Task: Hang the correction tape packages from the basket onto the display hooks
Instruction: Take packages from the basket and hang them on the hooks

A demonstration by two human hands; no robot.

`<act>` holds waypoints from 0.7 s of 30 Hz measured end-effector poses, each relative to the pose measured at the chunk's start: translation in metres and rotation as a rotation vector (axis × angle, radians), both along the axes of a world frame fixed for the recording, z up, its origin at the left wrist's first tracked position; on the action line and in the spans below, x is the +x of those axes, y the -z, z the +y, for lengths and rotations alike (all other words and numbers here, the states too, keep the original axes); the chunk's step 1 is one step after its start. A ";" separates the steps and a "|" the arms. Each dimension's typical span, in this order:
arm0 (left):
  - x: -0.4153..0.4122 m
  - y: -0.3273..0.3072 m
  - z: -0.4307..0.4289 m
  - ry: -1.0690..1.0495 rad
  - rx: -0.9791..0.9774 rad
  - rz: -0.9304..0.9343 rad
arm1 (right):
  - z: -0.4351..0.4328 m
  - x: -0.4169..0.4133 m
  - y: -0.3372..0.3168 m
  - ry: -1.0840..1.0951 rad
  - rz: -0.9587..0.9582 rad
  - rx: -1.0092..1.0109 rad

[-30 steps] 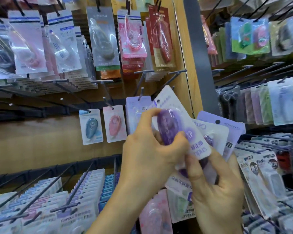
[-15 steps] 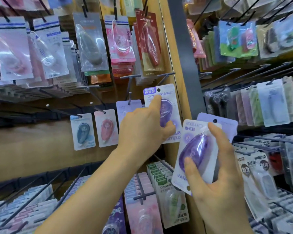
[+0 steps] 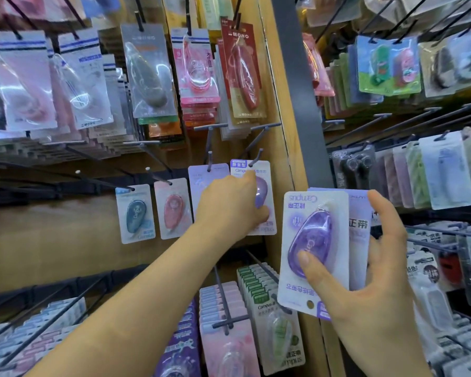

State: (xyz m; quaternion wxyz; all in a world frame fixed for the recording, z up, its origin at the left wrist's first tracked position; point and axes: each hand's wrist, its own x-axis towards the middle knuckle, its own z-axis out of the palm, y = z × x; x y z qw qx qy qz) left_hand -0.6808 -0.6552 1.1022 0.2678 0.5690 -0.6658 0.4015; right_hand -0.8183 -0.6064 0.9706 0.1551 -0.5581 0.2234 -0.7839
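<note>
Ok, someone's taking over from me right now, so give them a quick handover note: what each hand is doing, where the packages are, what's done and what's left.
Left hand: grips the hung purple package, which looks threaded on the hook.
Right hand: holds an upside-down purple package, thumb on its blister, with a lilac package behind it.
Done: one purple package appears to be on its hook.
Left: let go, then turn and hang the two held ones. The basket is out of view.

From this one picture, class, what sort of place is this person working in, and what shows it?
Probably a stationery shop: a wall of display hooks, carded correction tape packages hanging in stacks.
</note>
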 end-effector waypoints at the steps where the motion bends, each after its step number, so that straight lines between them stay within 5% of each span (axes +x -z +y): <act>1: 0.000 0.000 -0.007 -0.014 0.025 0.004 | 0.000 -0.001 -0.002 -0.018 0.000 0.000; 9: -0.004 -0.003 -0.002 0.002 0.095 0.048 | 0.000 -0.004 -0.006 -0.101 0.030 -0.015; 11: 0.003 0.005 0.018 0.191 0.010 0.165 | 0.000 -0.002 -0.008 -0.127 0.019 -0.014; 15: 0.015 0.040 0.054 0.842 0.150 0.537 | -0.003 0.004 -0.004 -0.144 -0.052 -0.027; 21: 0.023 0.085 0.065 0.860 0.241 0.478 | -0.004 0.015 -0.006 -0.189 -0.119 -0.075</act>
